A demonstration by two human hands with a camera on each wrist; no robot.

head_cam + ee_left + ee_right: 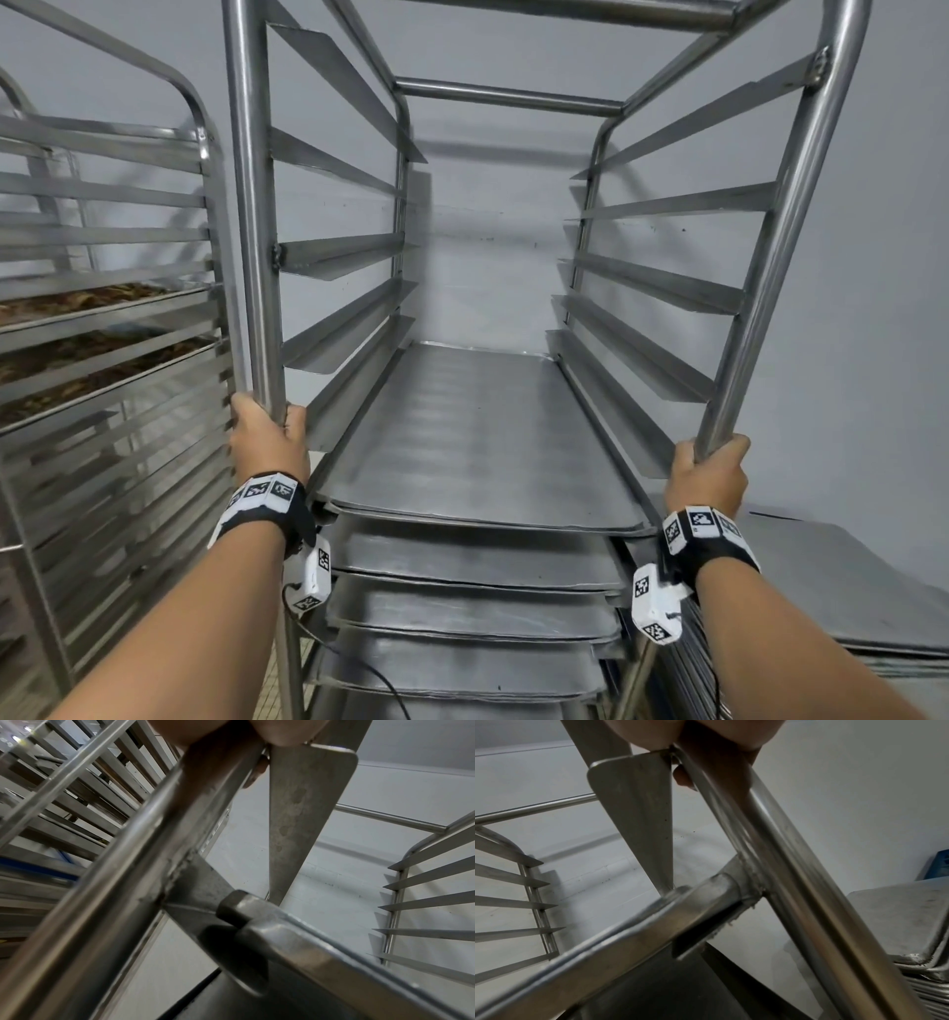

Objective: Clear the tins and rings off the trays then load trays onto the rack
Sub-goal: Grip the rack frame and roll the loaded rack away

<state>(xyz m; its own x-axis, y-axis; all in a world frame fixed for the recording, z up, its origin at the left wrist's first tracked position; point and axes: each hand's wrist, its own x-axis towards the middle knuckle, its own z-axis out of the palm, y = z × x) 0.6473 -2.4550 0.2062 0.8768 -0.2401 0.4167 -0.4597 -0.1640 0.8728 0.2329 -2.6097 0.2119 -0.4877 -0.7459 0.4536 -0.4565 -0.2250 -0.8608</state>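
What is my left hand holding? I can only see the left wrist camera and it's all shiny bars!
Observer: Your left hand grips the front left post of the tray rack.
Child: Where's my other hand?
Observer: Your right hand grips the front right post, at about the same height.
Child: Are there trays in it already?
Observer: Yes, empty trays fill the lower slots; the top tray sits just below your hands, and the slots above it are free.
Child: Any more trays left?
Observer: A stack of trays lies just right of the rack.
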